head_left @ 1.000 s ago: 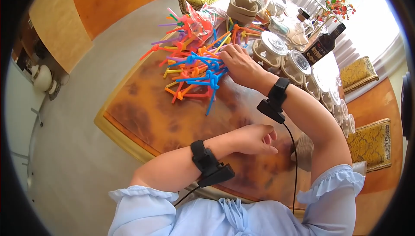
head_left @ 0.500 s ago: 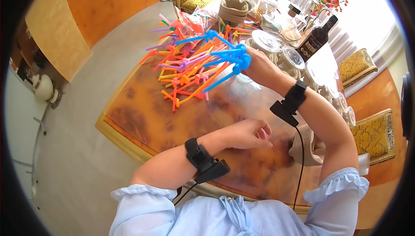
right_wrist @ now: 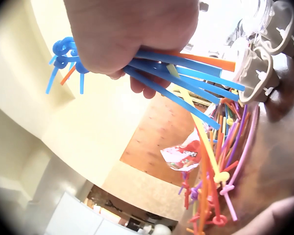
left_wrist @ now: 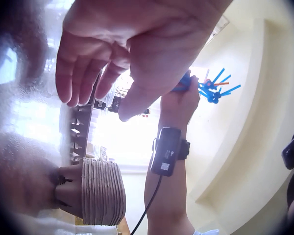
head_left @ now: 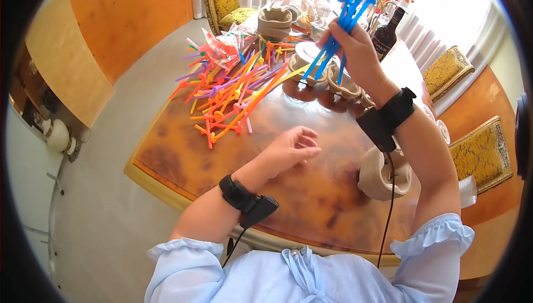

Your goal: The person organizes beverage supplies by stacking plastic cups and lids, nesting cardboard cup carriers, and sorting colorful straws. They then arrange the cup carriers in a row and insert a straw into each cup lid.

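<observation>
My right hand (head_left: 363,53) is raised above the table and grips a bundle of blue knotted plastic straws (head_left: 345,18), with an orange one among them. Their knotted ends stick up past the fingers, and the straight ends point down. In the right wrist view a yellow straw (right_wrist: 206,142) runs from under the hand down toward the other straws. Below to the left, a loose pile of orange, purple, pink and yellow straws (head_left: 236,94) lies on the table (head_left: 311,203). My left hand (head_left: 288,148) hovers over the near tabletop, fingers loosely bent, holding nothing.
A ribbed beige pot (head_left: 377,178) stands near my right forearm. Lidded jars in beige holders (head_left: 340,81) line the right side. Behind the pile are a clear plastic bag (head_left: 222,50), another beige pot (head_left: 275,22), glass bottles (head_left: 300,3) and a dark bottle (head_left: 387,33).
My right hand has lifted the blue straws off the pile, up and to the right. The left hand has moved a little up and left over the table.
</observation>
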The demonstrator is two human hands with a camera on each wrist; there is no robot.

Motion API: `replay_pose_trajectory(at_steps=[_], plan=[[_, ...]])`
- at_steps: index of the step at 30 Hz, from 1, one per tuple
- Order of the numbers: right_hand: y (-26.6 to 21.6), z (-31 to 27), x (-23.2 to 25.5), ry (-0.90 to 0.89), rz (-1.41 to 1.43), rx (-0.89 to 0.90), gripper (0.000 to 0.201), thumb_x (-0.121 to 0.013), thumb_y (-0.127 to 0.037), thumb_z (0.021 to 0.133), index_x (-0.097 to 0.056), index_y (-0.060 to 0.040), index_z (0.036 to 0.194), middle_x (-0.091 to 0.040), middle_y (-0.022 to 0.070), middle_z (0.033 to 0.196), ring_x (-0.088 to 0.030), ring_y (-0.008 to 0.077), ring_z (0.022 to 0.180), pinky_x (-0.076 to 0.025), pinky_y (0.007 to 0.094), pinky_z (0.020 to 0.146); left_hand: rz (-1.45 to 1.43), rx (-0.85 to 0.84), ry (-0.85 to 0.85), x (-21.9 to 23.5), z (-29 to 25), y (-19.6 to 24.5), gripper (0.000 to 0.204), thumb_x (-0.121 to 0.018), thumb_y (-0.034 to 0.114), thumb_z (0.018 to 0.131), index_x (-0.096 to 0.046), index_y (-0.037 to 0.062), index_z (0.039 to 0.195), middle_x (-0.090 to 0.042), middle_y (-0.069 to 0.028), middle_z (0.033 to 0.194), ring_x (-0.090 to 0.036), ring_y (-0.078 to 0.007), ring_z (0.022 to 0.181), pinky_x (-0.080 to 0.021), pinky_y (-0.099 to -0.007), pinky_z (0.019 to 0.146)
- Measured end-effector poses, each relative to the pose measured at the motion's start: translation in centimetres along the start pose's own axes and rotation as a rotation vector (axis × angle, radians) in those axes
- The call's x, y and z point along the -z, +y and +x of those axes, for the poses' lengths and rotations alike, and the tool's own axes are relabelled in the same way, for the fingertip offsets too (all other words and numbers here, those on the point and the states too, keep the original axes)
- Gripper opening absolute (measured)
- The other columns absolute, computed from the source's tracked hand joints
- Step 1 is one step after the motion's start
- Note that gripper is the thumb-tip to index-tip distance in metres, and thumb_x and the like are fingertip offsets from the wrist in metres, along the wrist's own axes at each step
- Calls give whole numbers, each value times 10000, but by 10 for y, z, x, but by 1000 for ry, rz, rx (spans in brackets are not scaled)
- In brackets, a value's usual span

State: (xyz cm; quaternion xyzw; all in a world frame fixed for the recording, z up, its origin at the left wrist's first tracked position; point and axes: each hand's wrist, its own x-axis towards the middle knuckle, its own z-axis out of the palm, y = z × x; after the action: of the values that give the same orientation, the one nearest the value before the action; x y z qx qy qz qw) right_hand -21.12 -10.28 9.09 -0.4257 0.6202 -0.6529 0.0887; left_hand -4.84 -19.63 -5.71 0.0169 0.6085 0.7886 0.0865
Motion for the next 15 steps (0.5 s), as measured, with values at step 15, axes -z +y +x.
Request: replay_pose_trajectory(at_steps=[15], plan=[[-1, -64, -5, -187, 268, -319, 140, -515, -168, 948, -510, -40, 1004, -605, 80, 827, -624, 178, 761, -524, 321, 714, -936, -173, -102, 7, 15, 5, 480, -533, 374, 921, -425, 98, 1299, -483, -146, 1248, -511, -261, 1140, -456, -404, 943]])
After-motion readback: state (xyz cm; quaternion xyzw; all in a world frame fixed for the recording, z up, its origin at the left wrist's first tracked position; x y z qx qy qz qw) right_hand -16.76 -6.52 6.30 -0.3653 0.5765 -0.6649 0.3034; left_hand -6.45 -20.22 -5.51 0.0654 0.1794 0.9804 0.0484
